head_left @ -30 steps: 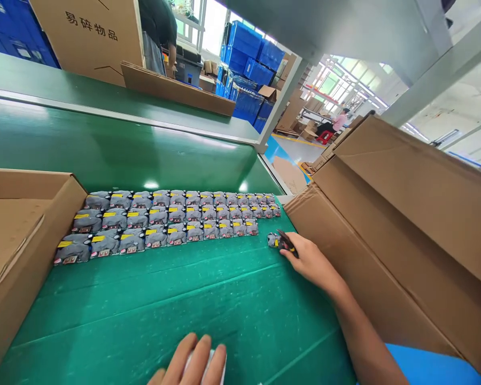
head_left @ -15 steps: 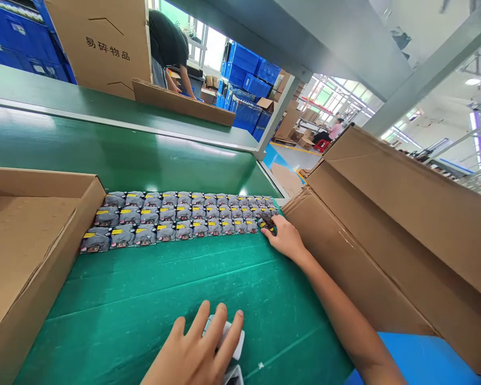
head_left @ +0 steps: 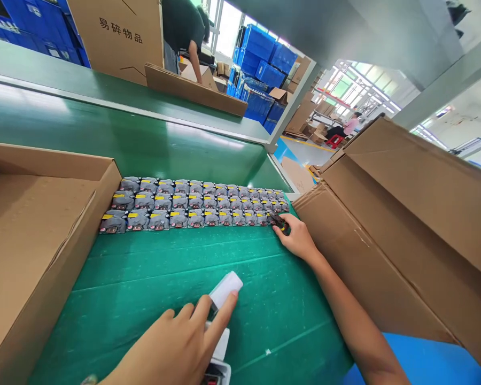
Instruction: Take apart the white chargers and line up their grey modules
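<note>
My right hand (head_left: 296,235) is closed around small pliers (head_left: 284,226) with dark, partly yellow handles. Their jaws point left at the near row of grey packaged pieces (head_left: 178,218) with yellow strips and black-and-red patches. These pieces lie in three long rows on the green mat (head_left: 144,267). In the lower middle, my left hand (head_left: 180,342) has its fingers bent, the index finger against a smooth white piece (head_left: 226,286) that sits at a tilt. The thumb is hidden. Below that hand lie another white piece (head_left: 221,345) and a white case (head_left: 224,370), partly covered, with something red and dark inside.
A shallow cardboard tray (head_left: 76,219) stands at left, a large open carton (head_left: 364,256) at right. Behind the rows rises a green ledge (head_left: 136,133) with a cardboard sheet (head_left: 192,88) on it. Beyond, a person (head_left: 184,32) bends near stacked blue crates (head_left: 260,59).
My left hand has gone from spread fingers over the white items to bent fingers at a white piece farther forward. The pliers stay in my right hand. The view has shifted.
</note>
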The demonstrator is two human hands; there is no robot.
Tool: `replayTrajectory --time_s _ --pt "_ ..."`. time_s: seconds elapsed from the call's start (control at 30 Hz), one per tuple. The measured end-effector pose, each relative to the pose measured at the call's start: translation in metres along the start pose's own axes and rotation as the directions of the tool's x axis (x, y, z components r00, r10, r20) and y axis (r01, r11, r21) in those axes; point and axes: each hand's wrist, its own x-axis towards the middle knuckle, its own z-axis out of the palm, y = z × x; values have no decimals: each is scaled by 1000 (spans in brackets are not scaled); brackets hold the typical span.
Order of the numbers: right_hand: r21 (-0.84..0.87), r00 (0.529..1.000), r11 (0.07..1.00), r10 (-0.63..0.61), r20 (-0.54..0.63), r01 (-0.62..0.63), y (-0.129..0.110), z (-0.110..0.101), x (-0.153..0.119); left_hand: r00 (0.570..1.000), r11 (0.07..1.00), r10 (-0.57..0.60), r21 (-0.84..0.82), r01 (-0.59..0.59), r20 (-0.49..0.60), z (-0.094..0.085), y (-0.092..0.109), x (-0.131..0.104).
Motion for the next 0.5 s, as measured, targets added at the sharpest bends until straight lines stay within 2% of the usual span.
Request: replayTrajectory --time_s 0.13,0.23,0.37,0.5 --pt "-9 1000 1000 -21 3 21 4 -1 -1 1000 999 22 -27 -22 -3 12 -6 3" --pt "-72 1000 997 2 -27 -4 2 -9 -5 999 997 32 -70 -33 -9 16 -10 3" --pt "-50 994 998 -43 -103 38 -19 -25 -15 994 987 93 -139 -85 57 13 -14 5" --pt "-12 983 984 -178 -48 178 -41 -27 -24 997 983 75 -171 -70 22 10 -15 9"
